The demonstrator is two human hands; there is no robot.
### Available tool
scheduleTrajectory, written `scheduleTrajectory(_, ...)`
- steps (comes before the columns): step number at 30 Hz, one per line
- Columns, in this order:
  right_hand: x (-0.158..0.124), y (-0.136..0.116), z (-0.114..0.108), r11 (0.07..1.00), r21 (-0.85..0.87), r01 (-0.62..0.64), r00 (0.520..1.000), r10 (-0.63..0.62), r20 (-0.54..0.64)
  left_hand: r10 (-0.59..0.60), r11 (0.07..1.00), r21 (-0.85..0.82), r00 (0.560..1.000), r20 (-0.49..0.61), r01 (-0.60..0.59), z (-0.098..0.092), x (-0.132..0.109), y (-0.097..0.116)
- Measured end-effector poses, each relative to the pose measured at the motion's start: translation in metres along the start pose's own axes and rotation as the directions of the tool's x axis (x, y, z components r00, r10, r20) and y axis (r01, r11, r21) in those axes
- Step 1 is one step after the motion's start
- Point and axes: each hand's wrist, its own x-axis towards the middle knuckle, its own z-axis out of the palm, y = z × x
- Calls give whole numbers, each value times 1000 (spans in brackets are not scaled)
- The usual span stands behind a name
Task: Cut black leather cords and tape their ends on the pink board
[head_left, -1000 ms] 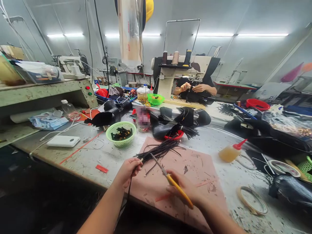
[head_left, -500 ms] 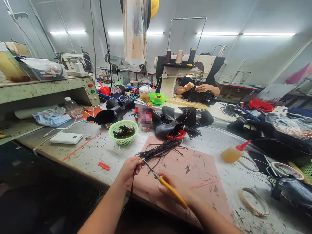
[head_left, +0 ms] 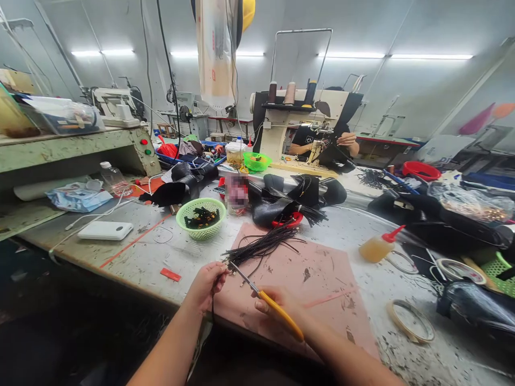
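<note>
My left hand (head_left: 208, 284) is closed in a pinch on a thin black strap (head_left: 213, 311) that hangs down over the table's front edge. In my right hand (head_left: 277, 305) are scissors (head_left: 277, 312) with yellow handles, their narrow metal blades pointing to the fingertips of my left hand. The blade tips lie close beside the pinched end of the strap; whether they touch it I cannot tell. Just beyond both hands a bundle of black cords (head_left: 261, 246) rests on a pink mat (head_left: 322, 289).
Beyond the mat stand a pale green basket (head_left: 181, 219) with small black pieces and some black leather parts (head_left: 265, 206). To the right are a glue bottle (head_left: 378, 248) and a tape roll (head_left: 411, 321). A white power bank (head_left: 105, 231) lies left. A co-worker sits behind a sewing machine (head_left: 269, 123).
The scissor tips and my left fingertips have shifted slightly, with the whole view moving a little to the left. The co-worker's hands have moved apart at the sewing machine.
</note>
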Motion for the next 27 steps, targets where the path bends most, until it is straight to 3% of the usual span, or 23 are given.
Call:
scheduleTrajectory(3,-9,-8,-2,1000,-4,-16,998,16,-61,-22,999,36,999,34,21,1,-13,-4)
scheduleTrajectory(6,-20,-18,-2,997,78,-14,991,24,-135,-84,994,84,984,157,71,15,-31,-14)
scheduleTrajectory(10,-31,-21,1,980,190,53,973,-8,-231,-148,988,99,909,388,119,40,-49,-29)
scheduleTrajectory(14,-42,-17,-4,987,161,18,967,24,-254,-157,969,238,910,383,67,58,-55,-32)
scheduleTrajectory(17,-53,-20,-8,995,102,3,967,23,-253,-109,926,376,924,368,-41,69,-56,-33)
scheduleTrajectory(20,-61,-22,-13,1000,2,-5,964,5,-268,-78,864,482,908,411,-144,77,-56,-37)
scheduleTrajectory(24,-71,-3,-51,990,-133,-46,909,-14,-416,-140,780,604,896,422,-162,71,-48,-34)
scheduleTrajectory(26,-81,17,-86,981,-120,-153,836,64,-546,-172,742,657,909,379,-133,59,-41,-29)
scheduleTrajectory(27,-87,28,-105,967,-94,-236,775,129,-619,-184,729,674,914,361,-120,53,-38,-26)
